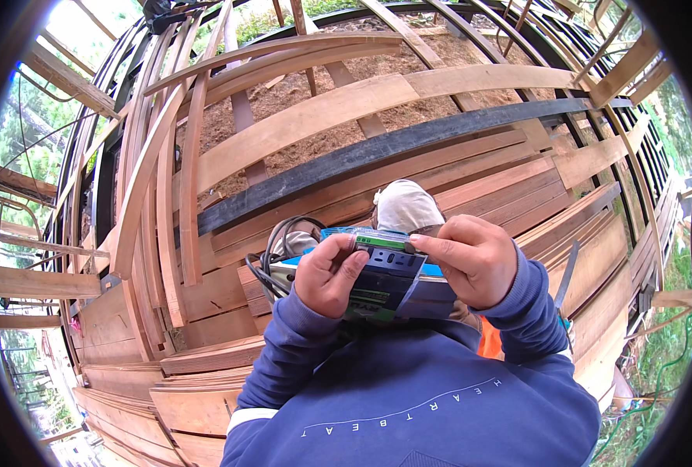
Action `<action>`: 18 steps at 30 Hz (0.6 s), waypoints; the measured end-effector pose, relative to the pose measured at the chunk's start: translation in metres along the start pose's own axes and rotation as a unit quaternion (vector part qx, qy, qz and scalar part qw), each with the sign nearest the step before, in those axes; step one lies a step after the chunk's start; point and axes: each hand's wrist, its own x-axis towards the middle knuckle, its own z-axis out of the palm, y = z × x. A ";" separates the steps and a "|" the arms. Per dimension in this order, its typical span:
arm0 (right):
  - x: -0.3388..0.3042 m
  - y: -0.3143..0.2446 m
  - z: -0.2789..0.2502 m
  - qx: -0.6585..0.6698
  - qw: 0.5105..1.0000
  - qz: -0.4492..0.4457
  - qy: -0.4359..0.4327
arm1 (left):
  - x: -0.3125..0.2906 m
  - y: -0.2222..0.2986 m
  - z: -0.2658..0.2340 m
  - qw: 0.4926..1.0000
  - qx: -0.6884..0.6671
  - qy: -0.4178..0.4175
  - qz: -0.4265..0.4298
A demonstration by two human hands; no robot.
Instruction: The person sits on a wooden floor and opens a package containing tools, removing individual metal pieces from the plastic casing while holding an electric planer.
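Note:
In front of my chest, both hands are closed on a flat clear-plastic package (383, 286) with a dark card inside and a green strip along its far edge. My left hand (329, 276) grips its left side, thumb on top. My right hand (472, 255) pinches the far right corner between thumb and fingers. Beneath the package a blue and white object (433, 271) shows partly; I cannot make out its kind. A dark cable (264, 268) loops at the left, beside my left hand.
Stacked wooden boards (509, 191) lie around my feet. A long black beam (322, 173) crosses ahead, with loose planks (182, 210) to the left and bare brown soil (307, 109) between joists. Something orange (489, 339) and a grey metal strip (567, 274) sit at my right.

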 end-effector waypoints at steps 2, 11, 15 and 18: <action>0.000 0.001 -0.002 -0.031 0.999 -0.012 -0.018 | -0.001 -0.003 0.000 1.000 0.009 0.006 0.000; -0.005 0.007 -0.019 -0.039 0.999 0.016 -0.029 | 0.001 0.007 0.005 0.998 -0.059 0.029 0.010; -0.003 -0.001 -0.022 0.007 0.998 0.049 0.034 | 0.000 0.006 0.006 0.999 -0.035 0.033 0.017; 0.002 -0.002 -0.010 0.020 0.998 0.031 0.044 | 0.000 0.000 0.006 0.999 -0.009 0.038 0.020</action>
